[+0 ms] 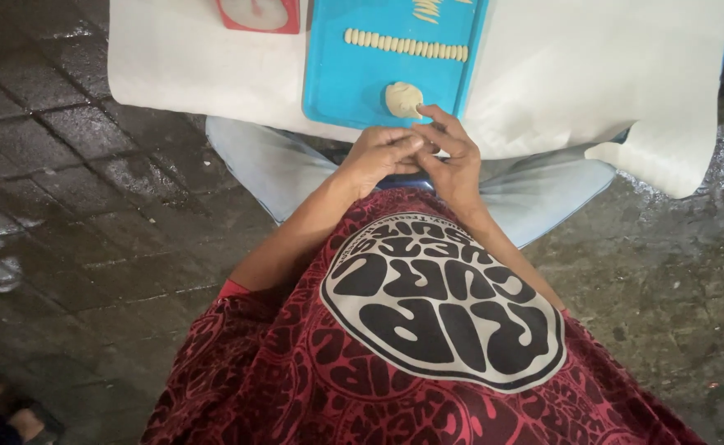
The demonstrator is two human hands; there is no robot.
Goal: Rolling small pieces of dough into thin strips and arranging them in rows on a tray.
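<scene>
Both hands meet at the near edge of the blue tray (337,91). The left hand (383,152) is curled narrow; the right hand (453,156) fingertips touch the dough lump (401,99) below a row of dough pieces (406,45).

Both hands meet close in front of the body, arms bare & bent at the elbows, forearms angling inward. Left hand (383,152) is curled, knuckles up, fingers folded toward its own fingertips. Right hand (451,156) sits just beside it, touching it, wrist lower, index & middle fingers (438,115) stretched fwd past the left hand. Whether either hand pinches anything can't be told; fingertips overlap.
</scene>
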